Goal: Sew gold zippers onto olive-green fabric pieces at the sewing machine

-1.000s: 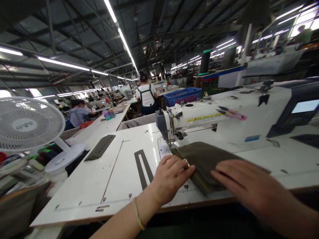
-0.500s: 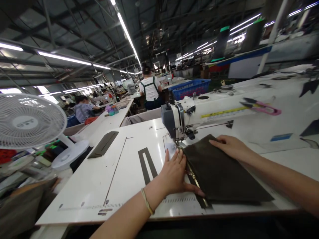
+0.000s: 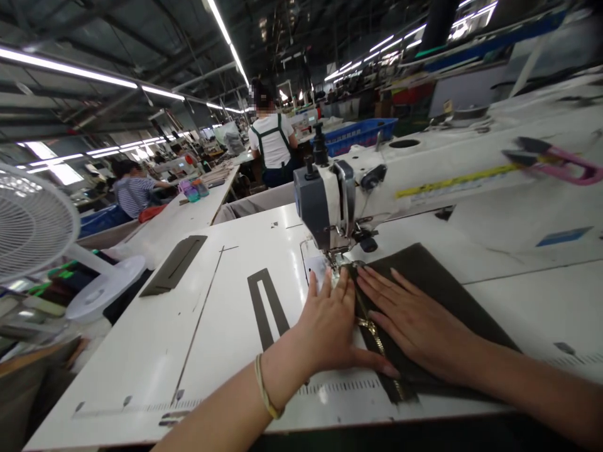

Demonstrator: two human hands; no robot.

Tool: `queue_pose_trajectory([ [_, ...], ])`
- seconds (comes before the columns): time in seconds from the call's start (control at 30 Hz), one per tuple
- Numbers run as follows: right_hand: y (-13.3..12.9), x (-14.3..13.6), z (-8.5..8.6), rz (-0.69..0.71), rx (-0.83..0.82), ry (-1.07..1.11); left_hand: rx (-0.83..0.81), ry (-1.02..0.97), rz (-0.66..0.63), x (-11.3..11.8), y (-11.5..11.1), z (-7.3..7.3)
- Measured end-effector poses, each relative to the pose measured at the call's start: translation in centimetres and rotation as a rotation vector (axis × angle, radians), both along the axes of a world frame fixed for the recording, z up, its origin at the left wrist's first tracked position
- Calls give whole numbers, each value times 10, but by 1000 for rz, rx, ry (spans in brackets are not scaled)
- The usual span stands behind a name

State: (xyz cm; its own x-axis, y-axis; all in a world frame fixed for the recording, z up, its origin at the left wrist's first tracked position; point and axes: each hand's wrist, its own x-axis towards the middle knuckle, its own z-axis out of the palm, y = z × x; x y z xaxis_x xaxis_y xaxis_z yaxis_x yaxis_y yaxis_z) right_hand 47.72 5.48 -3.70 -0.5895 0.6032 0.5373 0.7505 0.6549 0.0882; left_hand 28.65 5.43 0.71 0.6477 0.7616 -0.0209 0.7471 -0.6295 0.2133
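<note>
A dark olive fabric panel (image 3: 424, 282) lies on the sewing table under the presser foot of a white and grey sewing machine (image 3: 315, 207). Along its left edge runs a gold-toothed zipper (image 3: 375, 336) with its slider partway down. My left hand (image 3: 330, 326) presses down on the zipper side, fingertips near the needle and thumb stretched across the tape. My right hand (image 3: 409, 314) lies flat on the panel, its fingers pointing at the presser foot. Neither hand grips anything. Left of my left hand rests a dark slotted fabric piece (image 3: 257, 301).
A stack of dark slotted pieces (image 3: 174, 265) sits farther left on the table (image 3: 202, 351). A white fan (image 3: 38, 220) stands at the left edge. Pink-handled snips (image 3: 560, 162) and a yellow tape measure (image 3: 447, 182) are on the machine arm. Two people work beyond, near a blue crate (image 3: 362, 135).
My right hand has moved left from the panel's far corner and now lies flat beside the zipper. My left hand stays by the needle. The camera view has shifted closer and rightward.
</note>
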Motion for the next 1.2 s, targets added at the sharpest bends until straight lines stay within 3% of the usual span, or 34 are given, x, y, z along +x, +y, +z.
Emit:
queue_pose_trajectory([
  [0.13, -5, 1, -19, 1, -106, 32, 21, -78, 25, -4, -7, -1],
  [0.37, -1, 3, -20, -26, -127, 64, 114, -202, 186, 4, -22, 8],
  [0.5, -1, 3, -26, -28, -25, -8, -100, -194, 27, 6, -44, 25],
  [0.57, 0, 4, -27, -22, 23, -22, -117, -243, -36, -10, -56, 32],
  [0.6, 1, 4, -26, -20, 32, -15, -55, -247, 2, -23, -59, 34],
  [0.7, 5, 5, -22, -16, 6, 24, 122, -59, 283, -70, -67, 32],
  [0.77, 9, 4, -19, 27, -9, 33, 69, 59, 333, -95, -75, 25],
  [0.9, 16, 1, -23, 115, -14, 56, -20, 145, 129, -109, -98, 7],
  [1.03, 19, 4, -27, 101, -92, 140, 51, 214, 6, -108, -105, -5],
  [1.2, 24, 6, -29, 31, 3, 147, -10, 49, -103, -123, -90, 4],
])
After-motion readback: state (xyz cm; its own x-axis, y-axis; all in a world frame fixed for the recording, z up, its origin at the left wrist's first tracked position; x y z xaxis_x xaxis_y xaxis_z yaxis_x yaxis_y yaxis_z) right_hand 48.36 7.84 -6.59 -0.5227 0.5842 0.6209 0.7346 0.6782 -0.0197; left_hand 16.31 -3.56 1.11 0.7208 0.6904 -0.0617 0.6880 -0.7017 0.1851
